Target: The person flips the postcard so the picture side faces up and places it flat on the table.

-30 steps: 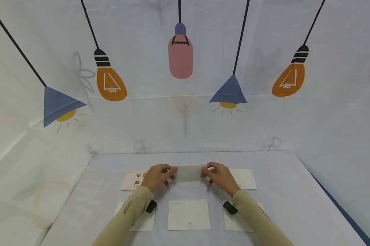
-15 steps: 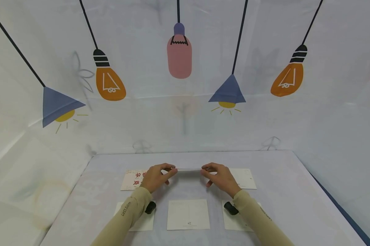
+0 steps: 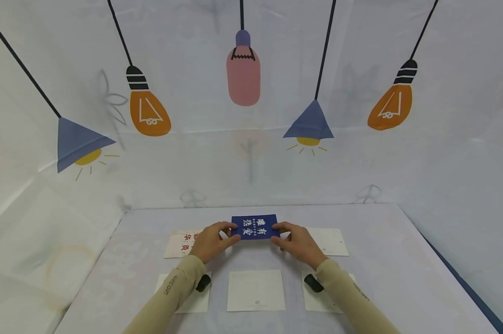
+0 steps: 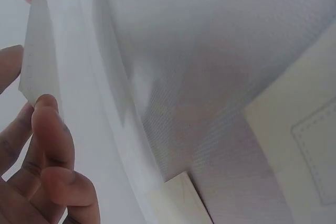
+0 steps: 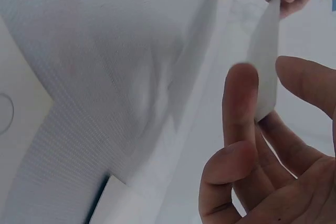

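A blue card [image 3: 254, 227] with white characters is held up over the far part of the white table [image 3: 402, 287], between the two hands; its left end is pinched between the thumb and fingers of the left hand [image 3: 214, 240], its right end likewise by the right hand [image 3: 299, 242]; the printed face is turned to the head camera, while its pale back is seen at a slant in both wrist views; a red-lettered card [image 3: 180, 244] is partly covered by the left hand, and a white card [image 3: 332, 242] by the right; a middle card [image 3: 256, 291], marked small and dark at its near edge, is laid flat between the forearms; a near-left card [image 3: 198, 301] and a near-right card [image 3: 320, 300] are partly hidden by the sleeves [image 3: 168, 297], so their print cannot well be told; the white backdrop [image 3: 209, 167] is printed with hanging lamps [image 3: 243, 76]
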`<state>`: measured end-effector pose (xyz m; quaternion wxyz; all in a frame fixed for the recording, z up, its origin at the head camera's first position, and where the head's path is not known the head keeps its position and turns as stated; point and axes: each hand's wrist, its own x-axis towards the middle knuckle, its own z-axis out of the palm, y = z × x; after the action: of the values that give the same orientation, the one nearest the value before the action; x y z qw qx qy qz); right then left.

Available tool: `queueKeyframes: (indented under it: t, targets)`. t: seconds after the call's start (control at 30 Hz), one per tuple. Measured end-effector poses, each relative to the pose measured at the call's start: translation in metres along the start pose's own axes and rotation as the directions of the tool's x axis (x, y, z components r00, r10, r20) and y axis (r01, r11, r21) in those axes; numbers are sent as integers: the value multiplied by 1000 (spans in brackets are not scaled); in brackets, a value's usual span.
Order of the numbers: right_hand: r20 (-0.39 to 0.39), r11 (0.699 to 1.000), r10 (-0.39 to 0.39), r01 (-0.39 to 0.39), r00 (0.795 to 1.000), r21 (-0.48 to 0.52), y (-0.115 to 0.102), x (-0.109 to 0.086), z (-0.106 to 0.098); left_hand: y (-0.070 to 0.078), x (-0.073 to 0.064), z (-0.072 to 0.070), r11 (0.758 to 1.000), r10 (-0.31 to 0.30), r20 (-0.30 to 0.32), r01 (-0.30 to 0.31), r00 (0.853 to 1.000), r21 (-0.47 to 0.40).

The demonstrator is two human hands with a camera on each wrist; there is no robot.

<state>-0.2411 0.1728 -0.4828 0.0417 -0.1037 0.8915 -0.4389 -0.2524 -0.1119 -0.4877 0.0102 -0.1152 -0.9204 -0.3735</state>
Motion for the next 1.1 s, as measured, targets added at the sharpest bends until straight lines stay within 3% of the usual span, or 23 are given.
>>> queueKeyframes:
  t: [0.27, 0.47, 0.7, 1.1]
  targets:
    - [23, 992, -47, 50, 999, -115, -4, -4, -1, 1, -1, 3, 994, 49, -1, -49, 999, 94]
    - [42, 976, -60, 67, 997, -207, -6, -7, -1, 1, -1, 4, 977, 94, 2, -92, 996, 193]
    - [53, 969, -7, 20, 999, -248, -7, -6, 3, 5, -3, 7, 964, 54, 29, -59, 998, 260]
    - [109, 953, -7, 39, 994, -301, -4, -3, 8, 6, -2, 7, 960, 6, 101, -34, 995, 279]
